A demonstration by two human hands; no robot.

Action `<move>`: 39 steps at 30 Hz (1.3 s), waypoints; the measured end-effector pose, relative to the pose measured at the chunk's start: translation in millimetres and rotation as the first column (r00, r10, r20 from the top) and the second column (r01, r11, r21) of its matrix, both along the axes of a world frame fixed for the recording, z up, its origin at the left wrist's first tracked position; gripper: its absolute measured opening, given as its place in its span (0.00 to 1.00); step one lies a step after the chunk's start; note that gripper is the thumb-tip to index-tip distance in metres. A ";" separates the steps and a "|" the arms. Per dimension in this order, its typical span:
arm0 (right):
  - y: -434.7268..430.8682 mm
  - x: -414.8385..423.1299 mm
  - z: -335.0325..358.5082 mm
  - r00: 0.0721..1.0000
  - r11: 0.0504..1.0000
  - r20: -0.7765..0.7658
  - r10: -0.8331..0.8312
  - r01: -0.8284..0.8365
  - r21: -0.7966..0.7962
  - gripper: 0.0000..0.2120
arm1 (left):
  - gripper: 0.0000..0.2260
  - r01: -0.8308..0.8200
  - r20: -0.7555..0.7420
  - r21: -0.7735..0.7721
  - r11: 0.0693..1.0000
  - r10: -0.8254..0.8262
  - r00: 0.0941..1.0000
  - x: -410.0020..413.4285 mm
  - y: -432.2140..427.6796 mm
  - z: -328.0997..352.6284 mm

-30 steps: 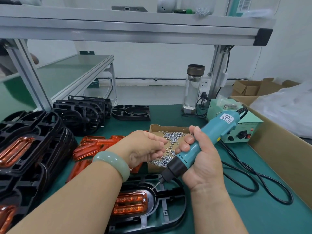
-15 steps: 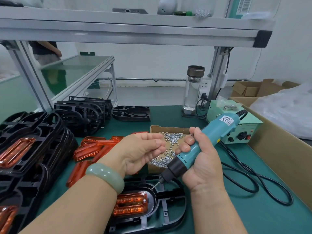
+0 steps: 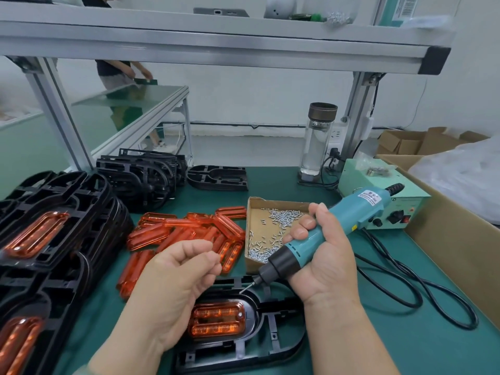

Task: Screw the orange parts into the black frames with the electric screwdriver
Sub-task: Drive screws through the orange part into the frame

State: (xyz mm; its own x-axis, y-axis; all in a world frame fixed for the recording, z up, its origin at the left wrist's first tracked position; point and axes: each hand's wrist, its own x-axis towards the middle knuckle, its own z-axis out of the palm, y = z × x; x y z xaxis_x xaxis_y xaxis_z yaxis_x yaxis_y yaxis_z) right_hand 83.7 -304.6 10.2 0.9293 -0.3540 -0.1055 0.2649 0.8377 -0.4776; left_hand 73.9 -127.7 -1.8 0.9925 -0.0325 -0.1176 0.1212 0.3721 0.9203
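Orange part [image 3: 217, 319] sits in the black frame [image 3: 270, 345] nearest me: light, stiff, glossy plastic, I judge, best steadied by the frame's rim. Left hand [image 3: 178, 280] fingers curl, and I cannot tell whether they hold anything. Right hand [image 3: 322, 261] grips the electric screwdriver [image 3: 324, 231].

Bright, even, diffuse light, soft shadows on the green mat [image 3: 433, 355], small glints on the orange parts [image 3: 189, 228], wide-angle bowing of the shelf beam [image 3: 216, 47] toward the edges, far person [image 3: 113, 69] and corners slightly blurred, centre sharp
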 end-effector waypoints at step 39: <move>5.7 3.3 -1.9 0.996 0.978 -0.054 -0.076 0.084 0.188 0.08 | 0.06 0.276 -0.219 -0.227 0.934 -0.325 0.920 -19.4 -3.0 -0.2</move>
State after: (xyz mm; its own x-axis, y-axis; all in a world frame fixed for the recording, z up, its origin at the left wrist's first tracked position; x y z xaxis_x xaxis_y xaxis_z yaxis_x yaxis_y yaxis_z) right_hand 87.0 -298.8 8.3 0.8914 -0.3964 -0.2198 0.3162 0.8913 -0.3248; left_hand 54.5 -130.6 -2.0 0.8716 -0.3701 -0.3214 0.4700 0.4451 0.7622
